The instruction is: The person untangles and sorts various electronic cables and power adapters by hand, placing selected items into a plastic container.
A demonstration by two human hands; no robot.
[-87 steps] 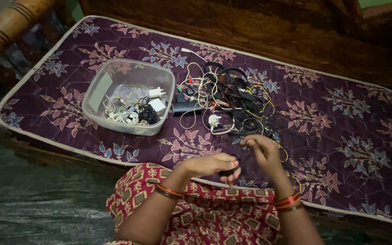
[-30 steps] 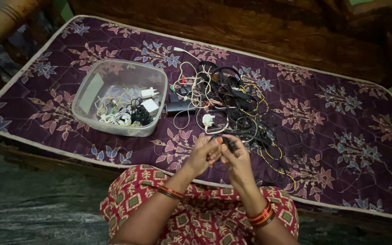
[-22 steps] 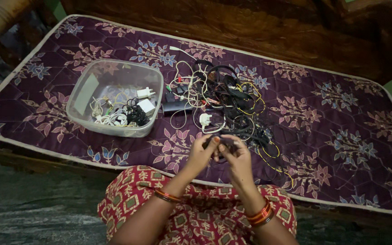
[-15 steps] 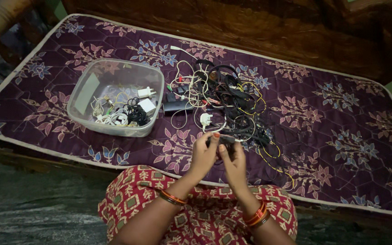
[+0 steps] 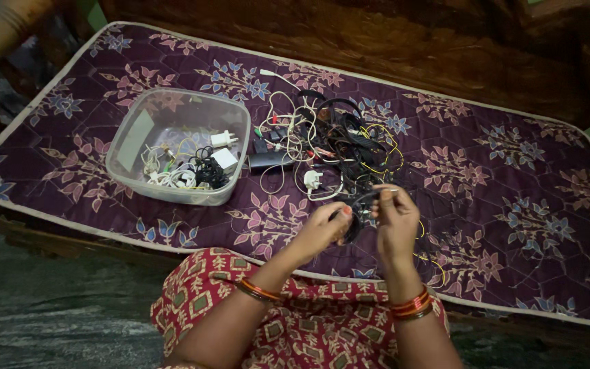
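My left hand and my right hand are raised side by side over the near edge of a purple floral cushion. Between them they grip a black cable bent into a small loop; my left fingers pinch its lower part, my right fingers pinch the upper end. Just beyond my hands lies a tangled pile of cables, black, white and yellow, with a white plug at its near side.
A clear plastic tub left of the pile holds coiled white and black cables and white chargers. A black adapter lies between tub and pile. The cushion rests on a carved wooden bench. My red patterned lap is below.
My hands, pressed together half a second ago, have drawn apart; the right hand moved right and up, pulling the black cable out into a loop. The view shifted slightly.
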